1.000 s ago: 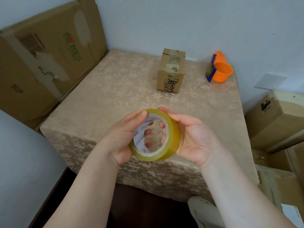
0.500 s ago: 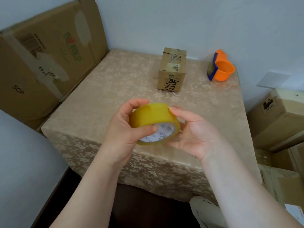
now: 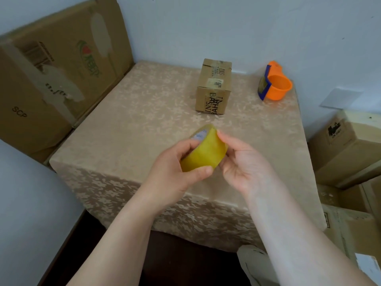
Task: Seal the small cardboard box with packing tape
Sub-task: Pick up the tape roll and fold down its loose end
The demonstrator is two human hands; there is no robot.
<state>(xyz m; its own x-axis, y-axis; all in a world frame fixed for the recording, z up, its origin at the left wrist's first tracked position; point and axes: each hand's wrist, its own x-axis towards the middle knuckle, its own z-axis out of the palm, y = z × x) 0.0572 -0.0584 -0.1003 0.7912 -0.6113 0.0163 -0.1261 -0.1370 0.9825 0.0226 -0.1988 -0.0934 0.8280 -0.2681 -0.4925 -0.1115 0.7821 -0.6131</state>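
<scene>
- Two hands are seen over the near edge of the table point(image 3: 123, 129), with a roll of packing tape point(image 3: 203, 154) held between them above the cloth.
- The left hand point(image 3: 175, 178) is closed around the roll, thumb pressed on its outer face and fingers curled behind it; the right hand point(image 3: 245, 164) is half open, its fingertips point(image 3: 221, 135) laid against the roll's edge.
- The step in hand is judged to be the search for the loose end of the tape; no strip is seen lifted from the roll.
- The small cardboard box point(image 3: 213, 87) stands well apart from the hands, toward the far side of the table, flaps down, with old tape and printed lettering visible on its top and front.
- Next, a nail would probably have to be run round the roll until the end is felt, then the end peeled up and carried to the box seam.
- The roll is a squat ring of glossy, translucent yellow film on a pale printed core; a slick, faintly tacky surface is expected.
- The box is a matte brown corrugated block, with crisp corners.
- An orange plastic tape dispenser point(image 3: 275, 84) sits near the far right corner, smooth and rounded.
- The tablecloth is beige, with a woven floral pattern, and hangs over the front edge.
</scene>
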